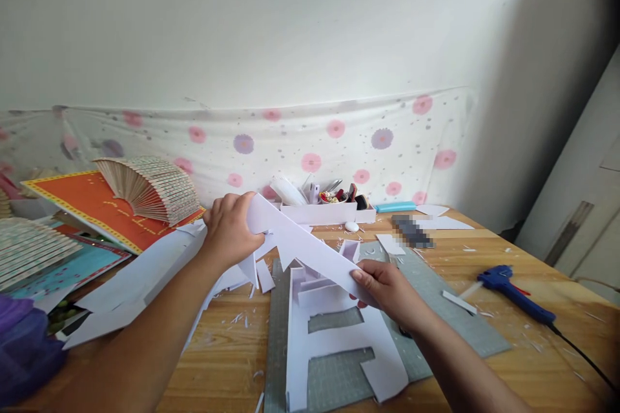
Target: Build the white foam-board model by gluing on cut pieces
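Observation:
Both my hands hold up one long piece of white foam board (pixel 306 246), tilted down to the right with a notch along its lower edge. My left hand (pixel 232 226) is closed around its upper left end. At the lower right end, my right hand (pixel 382 284) pinches it between thumb and fingers. Below the piece, a white board structure (pixel 334 337) with cut-out openings and a raised side wall lies on a grey-green cutting mat (pixel 334 377). The held piece hides part of the structure's far end.
A blue glue gun (pixel 516 293) with a cord lies at right. White sheets (pixel 140 277) and folding fans (pixel 150 190) pile up at left. A white box (pixel 320 213) of tools stands by the wall. Scraps litter the wooden table (pixel 227 348). A blurred dark object (pixel 411 232) lies behind the mat.

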Action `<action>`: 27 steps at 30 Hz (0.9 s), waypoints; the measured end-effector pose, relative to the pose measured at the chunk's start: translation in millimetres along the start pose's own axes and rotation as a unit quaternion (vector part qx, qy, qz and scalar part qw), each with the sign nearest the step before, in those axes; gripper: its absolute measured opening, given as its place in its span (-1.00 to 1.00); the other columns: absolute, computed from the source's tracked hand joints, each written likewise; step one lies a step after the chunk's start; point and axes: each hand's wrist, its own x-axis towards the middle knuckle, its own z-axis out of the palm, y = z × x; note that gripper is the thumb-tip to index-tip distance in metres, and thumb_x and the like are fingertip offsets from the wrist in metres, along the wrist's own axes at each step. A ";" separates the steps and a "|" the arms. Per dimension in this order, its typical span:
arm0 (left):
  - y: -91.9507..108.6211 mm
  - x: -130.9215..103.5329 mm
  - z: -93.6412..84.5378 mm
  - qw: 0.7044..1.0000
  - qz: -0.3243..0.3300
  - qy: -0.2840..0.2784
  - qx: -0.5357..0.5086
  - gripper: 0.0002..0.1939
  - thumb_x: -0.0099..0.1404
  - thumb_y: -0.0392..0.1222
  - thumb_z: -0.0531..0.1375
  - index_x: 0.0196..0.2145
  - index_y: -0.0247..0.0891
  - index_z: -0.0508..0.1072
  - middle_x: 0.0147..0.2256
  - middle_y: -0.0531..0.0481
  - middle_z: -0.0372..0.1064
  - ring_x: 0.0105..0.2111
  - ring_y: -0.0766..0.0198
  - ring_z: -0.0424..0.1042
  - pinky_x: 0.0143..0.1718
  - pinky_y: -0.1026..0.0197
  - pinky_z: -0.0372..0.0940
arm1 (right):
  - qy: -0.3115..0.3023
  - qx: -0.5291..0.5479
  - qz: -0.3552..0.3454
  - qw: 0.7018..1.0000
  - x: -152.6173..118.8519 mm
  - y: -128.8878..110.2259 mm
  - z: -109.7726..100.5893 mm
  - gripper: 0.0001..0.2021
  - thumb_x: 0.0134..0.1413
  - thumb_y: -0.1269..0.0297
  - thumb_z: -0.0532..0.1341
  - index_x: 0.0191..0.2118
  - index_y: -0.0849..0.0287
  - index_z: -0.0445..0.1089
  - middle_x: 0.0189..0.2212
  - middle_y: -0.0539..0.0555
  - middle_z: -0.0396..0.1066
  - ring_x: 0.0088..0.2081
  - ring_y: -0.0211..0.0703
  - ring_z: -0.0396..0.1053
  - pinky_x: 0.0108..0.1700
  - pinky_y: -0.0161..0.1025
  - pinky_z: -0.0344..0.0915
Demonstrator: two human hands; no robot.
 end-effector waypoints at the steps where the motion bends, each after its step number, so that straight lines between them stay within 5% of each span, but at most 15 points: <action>1: 1.4 0.6 -0.3 1.000 0.005 -0.003 0.003 -0.28 0.00 -0.11 0.22 0.16 -0.10 0.25 -0.02 -0.18 0.25 0.07 -0.16 0.21 0.09 -0.13 0.14 | -0.003 -0.006 0.002 1.000 0.6 2.4 -3.5 -0.47 0.12 -0.25 0.13 -0.39 0.22 0.41 -0.49 0.06 0.45 -0.50 -0.21 0.39 -0.43 -0.27 0.33; 9: -18.6 11.9 12.7 0.991 0.111 -0.035 0.063 -0.35 0.03 -0.19 0.20 0.13 -0.03 0.34 0.02 -0.16 0.29 0.11 -0.18 0.18 0.07 -0.18 0.08 | 0.144 0.007 0.062 0.988 -5.7 18.6 -52.5 -0.49 0.01 -0.26 0.17 -0.42 0.18 0.37 -0.56 0.05 0.43 -0.59 -0.23 0.32 -0.60 -0.33 0.16; 14: -41.0 21.3 49.3 0.980 0.161 -0.106 0.054 -0.31 0.09 -0.25 0.23 0.21 -0.12 0.30 0.22 -0.27 0.17 0.28 -0.34 -0.02 0.22 -0.46 -0.28 | 0.172 -0.041 0.049 0.983 -10.8 19.1 -52.6 -0.55 0.02 -0.19 0.18 -0.36 0.17 0.39 -0.57 -0.02 0.34 -0.56 -0.24 0.27 -0.56 -0.32 0.12; 17: -34.4 10.5 61.5 0.978 0.178 -0.103 0.023 -0.18 0.14 -0.10 0.32 0.32 -0.08 0.14 0.35 -0.24 -0.02 0.33 -0.44 -0.18 0.19 -0.57 -0.39 | 0.190 -0.094 0.014 0.977 -12.8 24.9 -51.0 -0.57 0.04 -0.12 0.20 -0.21 0.17 0.44 -0.59 -0.09 0.20 -0.56 -0.28 0.15 -0.53 -0.32 0.05; 22: 9.3 -24.7 56.9 0.919 0.351 -0.018 -0.180 -0.14 0.21 0.01 0.33 0.34 -0.14 0.05 0.32 -0.27 0.03 0.33 -0.15 0.00 0.30 -0.22 0.01 | 0.160 -0.149 0.026 0.975 -18.6 36.8 -50.2 -0.59 0.07 -0.10 0.21 -0.20 0.17 0.47 -0.57 -0.05 0.26 -0.51 -0.24 0.17 -0.48 -0.29 0.05; 27: 35.2 -38.0 64.8 0.850 0.431 0.040 -0.300 -0.67 0.32 -0.27 0.23 0.05 -0.13 0.43 0.06 -0.14 0.42 0.18 0.01 0.29 0.16 -0.09 0.27 | 0.122 -0.181 0.018 0.976 -20.1 31.5 -45.5 -0.63 0.15 -0.07 0.17 -0.24 0.16 0.49 -0.44 0.04 0.44 -0.40 -0.16 0.33 -0.38 -0.26 0.20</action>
